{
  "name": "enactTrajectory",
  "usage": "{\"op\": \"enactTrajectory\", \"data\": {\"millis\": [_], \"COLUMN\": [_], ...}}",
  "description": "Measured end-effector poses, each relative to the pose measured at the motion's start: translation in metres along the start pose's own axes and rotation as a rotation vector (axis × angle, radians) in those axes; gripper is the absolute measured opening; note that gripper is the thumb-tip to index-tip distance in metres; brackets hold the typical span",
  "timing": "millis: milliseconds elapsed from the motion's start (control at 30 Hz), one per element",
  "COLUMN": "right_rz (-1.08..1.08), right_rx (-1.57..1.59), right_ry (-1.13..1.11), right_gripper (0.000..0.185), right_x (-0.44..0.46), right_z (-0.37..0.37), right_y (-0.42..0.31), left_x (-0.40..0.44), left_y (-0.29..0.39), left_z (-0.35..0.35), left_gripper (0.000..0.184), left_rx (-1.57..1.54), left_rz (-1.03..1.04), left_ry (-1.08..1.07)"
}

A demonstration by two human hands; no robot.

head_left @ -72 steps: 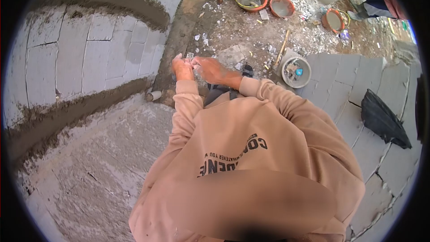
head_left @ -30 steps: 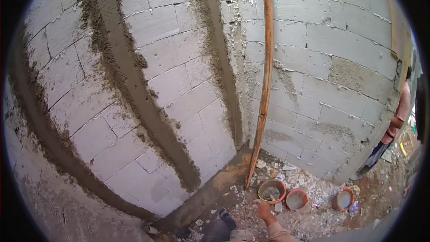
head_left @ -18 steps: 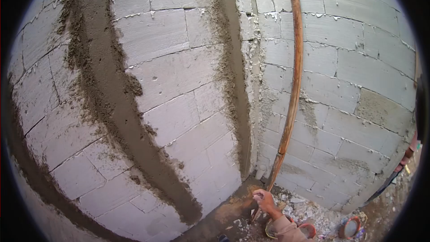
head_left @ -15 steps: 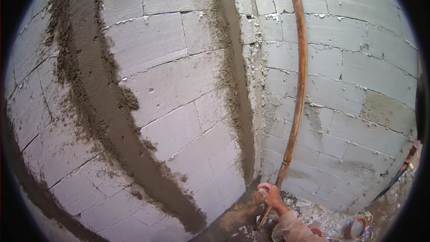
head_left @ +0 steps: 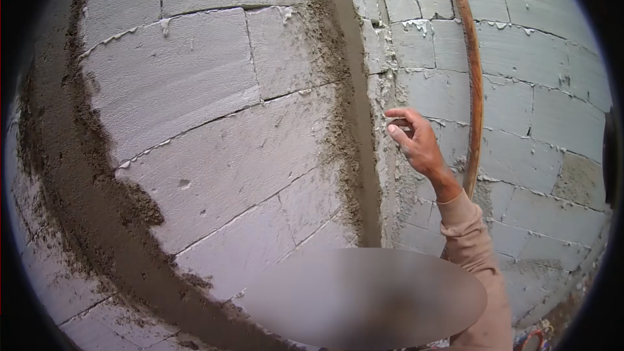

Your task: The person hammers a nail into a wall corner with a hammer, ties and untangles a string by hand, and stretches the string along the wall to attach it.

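Note:
My right hand (head_left: 421, 146), in a tan sleeve, is raised by the inner corner of the block walls. Its thumb and forefinger are curved with a gap between them, and no held object shows. Just left of the fingertips runs a narrow vertical mortar strip (head_left: 361, 123); I cannot tell whether they touch the wall. Behind and to the right of the hand, a long wooden pole (head_left: 474, 84) leans upright against the right wall (head_left: 513, 101), its lower part hidden by my forearm. My left hand is out of view.
A wide mortar band (head_left: 91, 188) runs down the left wall (head_left: 188, 65). Mortar lumps and rough joints mark the corner. A blurred oval covers the bottom centre. At the lower right edge, part of a round reddish container (head_left: 534, 340) shows near rubble.
My right hand has risen from low beside the pole's foot to mid-height at the corner. The view has shifted upward and closer to the wall, and the pole's base has left sight.

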State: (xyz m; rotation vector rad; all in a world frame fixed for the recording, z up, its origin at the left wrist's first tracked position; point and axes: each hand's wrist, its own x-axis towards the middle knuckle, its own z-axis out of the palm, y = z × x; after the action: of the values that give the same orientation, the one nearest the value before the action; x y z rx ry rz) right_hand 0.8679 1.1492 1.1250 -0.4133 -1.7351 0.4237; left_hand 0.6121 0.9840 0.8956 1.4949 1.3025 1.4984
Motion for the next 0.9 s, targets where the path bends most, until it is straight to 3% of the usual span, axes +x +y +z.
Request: {"op": "enactTrajectory", "data": {"millis": [200, 467, 667, 767, 900], "right_rz": [-0.407, -0.545, -0.581, -0.560, -0.394], "right_rx": [-0.415, -0.862, -0.766, -0.412, -0.231], "right_ry": [0.206, 0.465, 0.572, 0.455, 0.286], "right_gripper": [0.037, 0.046, 0.046, 0.046, 0.045], "right_x": [0.217, 0.470, 0.575, 0.644, 0.658], "right_z": [-0.028, -0.083, -0.094, -0.123, -0.129], "right_y": [0.068, 0.146, 0.174, 0.193, 0.174], "left_x": [0.141, 0.356, 0.468, 0.506, 0.533], "left_y": [-0.004, 0.010, 0.040, 0.064, 0.089], "left_z": [0.007, 0.016, 0.019, 0.018, 0.016], "left_gripper": [0.052, 0.053, 0.055, 0.056, 0.058], "left_rx": [-0.004, -0.021, -0.025, -0.033, -0.037], "left_rz": [0.121, 0.291, 0.407, 0.443, 0.484], "left_ry": [0.022, 0.086, 0.118, 0.121, 0.128]}}
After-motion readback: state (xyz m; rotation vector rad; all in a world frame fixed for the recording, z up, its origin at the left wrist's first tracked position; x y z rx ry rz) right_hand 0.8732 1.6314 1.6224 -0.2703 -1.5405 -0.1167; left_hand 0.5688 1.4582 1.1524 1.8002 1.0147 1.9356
